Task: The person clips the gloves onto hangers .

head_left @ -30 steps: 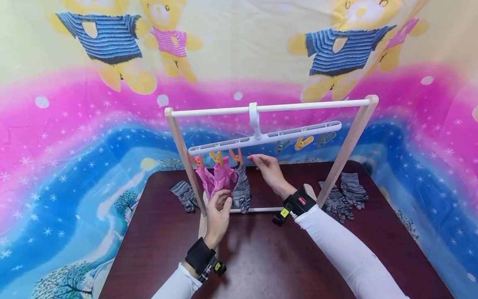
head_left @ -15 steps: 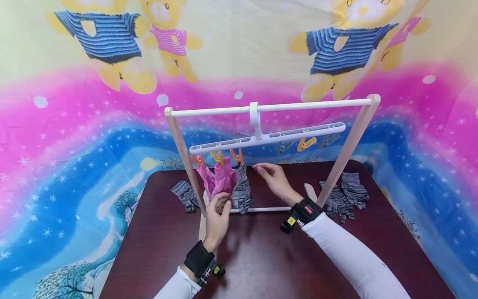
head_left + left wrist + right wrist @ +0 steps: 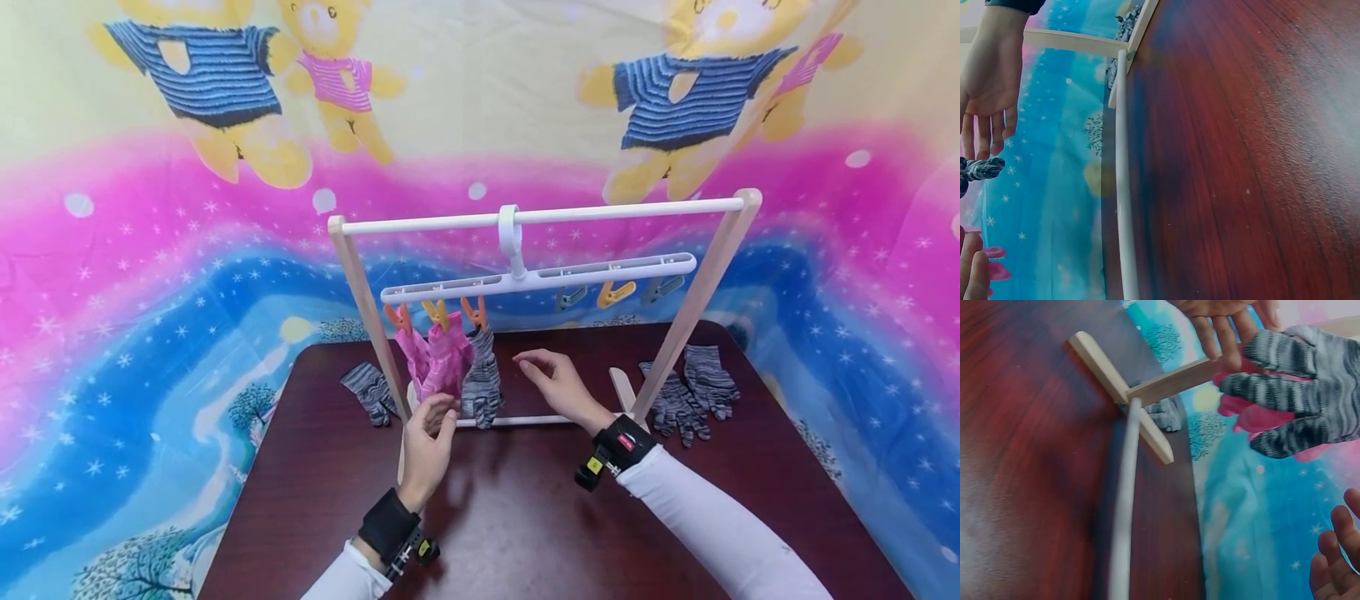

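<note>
A pink glove (image 3: 447, 358) hangs from an orange clip and a yellow clip (image 3: 437, 315) at the left of the white hanger (image 3: 525, 279). Beside it a grey striped glove (image 3: 482, 379) dangles from another orange clip (image 3: 476, 312). My left hand (image 3: 426, 450) is just below the pink glove, fingers loosely bent and holding nothing. To the right of the grey glove, apart from it, is my right hand (image 3: 561, 387), relaxed with nothing in it. The right wrist view shows the grey glove's fingers (image 3: 1279, 394) overlapping the pink one, near my left hand (image 3: 1229, 325).
The hanger hooks over the top rail (image 3: 630, 212) of a wooden-sided rack. Several unused clips, one yellow (image 3: 617, 293), hang at its right. One grey glove (image 3: 370, 392) lies left of the rack, and more grey gloves (image 3: 711, 379) lie right on the dark table (image 3: 525, 525).
My right hand has drawn back down and right, away from the orange clip. My left hand has slipped slightly lower. The hanger's right end has dipped a little.
</note>
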The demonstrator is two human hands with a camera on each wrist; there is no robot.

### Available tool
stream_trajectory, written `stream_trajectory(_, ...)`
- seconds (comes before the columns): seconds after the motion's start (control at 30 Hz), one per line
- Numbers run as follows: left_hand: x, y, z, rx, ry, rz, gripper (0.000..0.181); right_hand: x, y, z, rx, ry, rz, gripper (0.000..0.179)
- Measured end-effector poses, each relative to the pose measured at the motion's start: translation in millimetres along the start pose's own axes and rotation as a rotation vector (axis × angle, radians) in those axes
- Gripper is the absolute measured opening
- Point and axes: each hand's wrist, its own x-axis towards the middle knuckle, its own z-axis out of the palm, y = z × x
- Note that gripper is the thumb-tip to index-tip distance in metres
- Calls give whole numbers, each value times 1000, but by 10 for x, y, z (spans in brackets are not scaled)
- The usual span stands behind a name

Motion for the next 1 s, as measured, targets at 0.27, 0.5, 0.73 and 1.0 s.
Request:
stream_trajectory(0.27, -50, -70, -9, 44, 7, 2, 18, -144, 115, 79, -43, -29, -19, 29)
stream_trajectory(0.5, -102, -201, -32, 47, -16, -48, 18, -278, 204, 109, -100, -64, -15, 25)
stream_trajectory(0.73, -178, -559, -12, 61, -36, -83, 18, -385, 293, 100, -148, -100, -22, 22)
stream_trajectory(1.0, -267, -648, -18, 116, -144, -17, 15, -503, 362, 109, -187, -136, -21, 21)
